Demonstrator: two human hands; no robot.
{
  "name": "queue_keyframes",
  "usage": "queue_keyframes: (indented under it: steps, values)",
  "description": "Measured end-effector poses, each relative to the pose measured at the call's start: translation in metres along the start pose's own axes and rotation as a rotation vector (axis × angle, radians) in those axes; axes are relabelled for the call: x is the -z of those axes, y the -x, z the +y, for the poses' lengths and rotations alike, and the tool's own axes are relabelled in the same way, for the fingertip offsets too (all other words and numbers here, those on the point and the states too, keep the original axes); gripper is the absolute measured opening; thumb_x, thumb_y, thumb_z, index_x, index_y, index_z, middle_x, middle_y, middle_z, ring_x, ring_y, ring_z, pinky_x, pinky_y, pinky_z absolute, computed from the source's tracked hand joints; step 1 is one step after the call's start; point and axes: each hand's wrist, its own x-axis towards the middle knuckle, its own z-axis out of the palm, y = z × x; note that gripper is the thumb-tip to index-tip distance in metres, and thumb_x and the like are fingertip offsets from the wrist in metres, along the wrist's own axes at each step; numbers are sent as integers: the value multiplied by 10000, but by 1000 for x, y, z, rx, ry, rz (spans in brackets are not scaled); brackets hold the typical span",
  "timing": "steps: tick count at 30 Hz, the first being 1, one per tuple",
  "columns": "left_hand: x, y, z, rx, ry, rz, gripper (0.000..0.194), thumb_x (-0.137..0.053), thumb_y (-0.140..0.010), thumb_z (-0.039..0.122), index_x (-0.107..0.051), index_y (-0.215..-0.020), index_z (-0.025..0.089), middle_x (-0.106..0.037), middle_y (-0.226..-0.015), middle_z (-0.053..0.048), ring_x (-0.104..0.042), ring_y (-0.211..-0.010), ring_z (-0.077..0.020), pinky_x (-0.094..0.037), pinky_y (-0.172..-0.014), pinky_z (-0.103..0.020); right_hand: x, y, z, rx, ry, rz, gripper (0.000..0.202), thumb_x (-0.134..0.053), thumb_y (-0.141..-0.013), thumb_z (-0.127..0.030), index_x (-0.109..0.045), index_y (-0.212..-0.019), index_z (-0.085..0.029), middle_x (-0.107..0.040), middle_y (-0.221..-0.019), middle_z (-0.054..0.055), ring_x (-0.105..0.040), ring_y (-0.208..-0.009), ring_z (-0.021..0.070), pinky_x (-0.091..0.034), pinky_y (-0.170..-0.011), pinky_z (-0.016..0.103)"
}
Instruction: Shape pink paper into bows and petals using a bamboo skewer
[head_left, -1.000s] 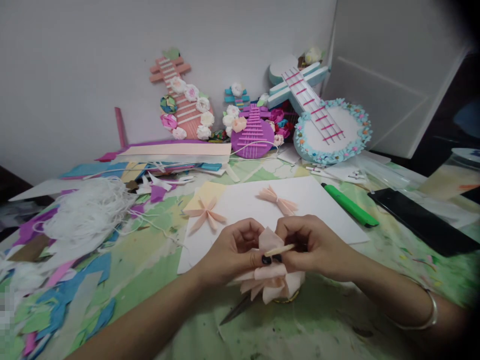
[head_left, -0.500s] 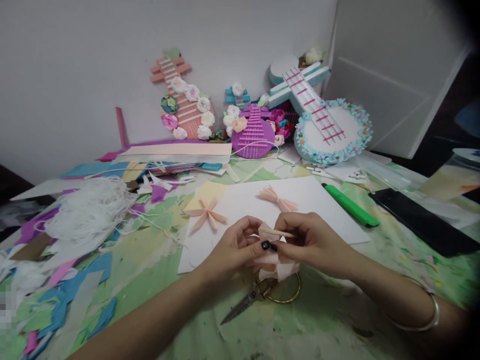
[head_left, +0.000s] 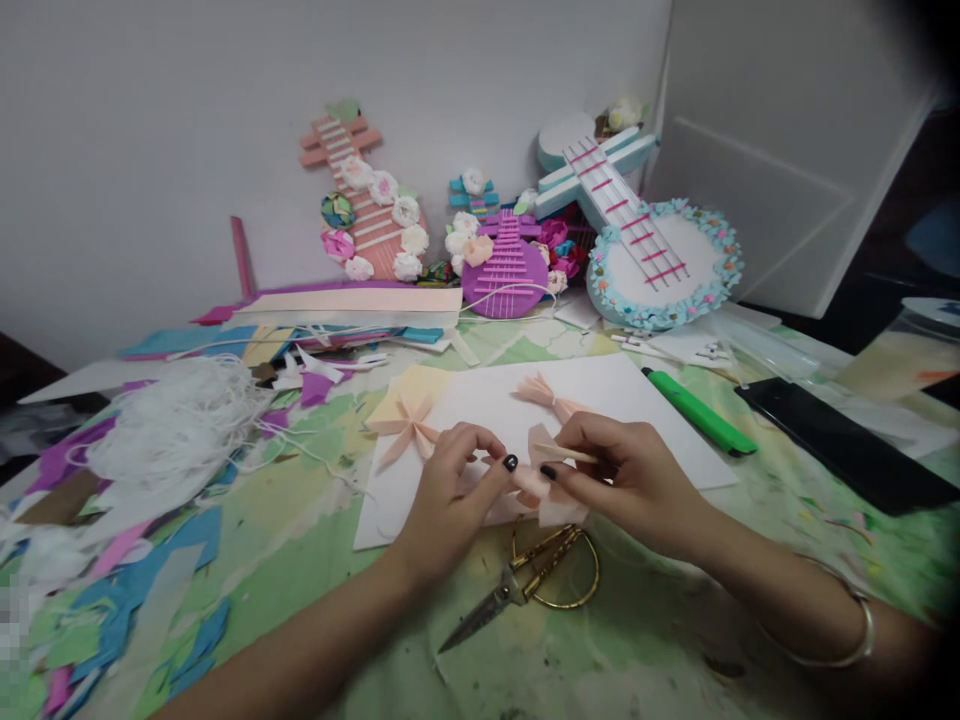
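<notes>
Seemingly for steadiness, my right hand (head_left: 637, 485) pinches stick (head_left: 570, 454) and paper flower (head_left: 562, 508) beyond the scissors (head_left: 511, 584); left hand (head_left: 450, 490): grip, I can't tell.

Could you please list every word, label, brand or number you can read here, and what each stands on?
No readable text anywhere in view.
Green tool, black flat object, scissors, white sheet: no lettering that I can make out.
Orange mark at the right edge: too blurred to read.

Folded pale pink paper (head_left: 561, 505) is held beside a thin, slanted stick (head_left: 564, 453).
</notes>
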Motion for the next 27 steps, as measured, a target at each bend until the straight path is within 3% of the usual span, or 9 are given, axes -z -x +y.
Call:
queue_keyframes:
  steps: [4, 8, 13, 19, 22, 27]
  values:
    - [0, -3, 0, 95, 38, -19, 132, -556, -760, 279, -583, -686, 173, -543, -992, -66, -488, -1016, -233, -322, -925, -393, -1, 2, 0, 101, 92, 0, 58, -550, -778, -184, -533, -728, -161, -459, -572, -58, -354, -473, 32, -270, -460, 163]
    - [0, -4, 0, 204, 158, -70, 100, -602, -725, 246, -588, -669, 165, -545, -1079, -77, -507, -1036, -235, -346, -913, -390, -4, 3, 3, 110, 119, -35, 18, -553, -756, -161, -565, -742, -163, -504, -573, -53, -376, -472, 31, -278, -464, 157]
    - [1, -2, 1, 122, 214, -109, 82, -614, -732, 215, -595, -674, 161, -558, -1096, -79, -513, -1058, -229, -354, -933, -387, -6, 3, 4, 48, 66, -32, 74, -565, -686, -107, -523, -671, -166, -440, -543, -71, -356, -478, 33, -258, -460, 161]
    - [-1, 3, 4, -14, 167, -98, 111, -630, -746, 216, -587, -659, 161, -559, -1064, -77, -511, -1047, -225, -336, -962, -399, -4, -1, -1, -99, -50, 22, 168, -557, -687, -125, -425, -594, -170, -360, -536, -70, -322, -500, 47, -241, -458, 178]
    - [-2, 2, 5, 20, 228, -120, 138, -632, -759, 256, -577, -682, 155, -560, -1025, -74, -528, -1005, -208, -384, -903, -348, -4, -1, -3, -115, -86, -2, 144, -565, -699, -138, -456, -609, -165, -381, -545, -65, -334, -506, 50, -251, -461, 181]
    - [-2, -2, 1, 171, 549, -127, 234, -691, -725, 275, -524, -848, 169, -560, -790, 2, -542, -719, -109, -438, -678, -233, -2, -1, -5, -111, -126, -122, 87, -561, -769, -201, -560, -697, -152, -455, -570, -49, -381, -515, 54, -287, -468, 174]
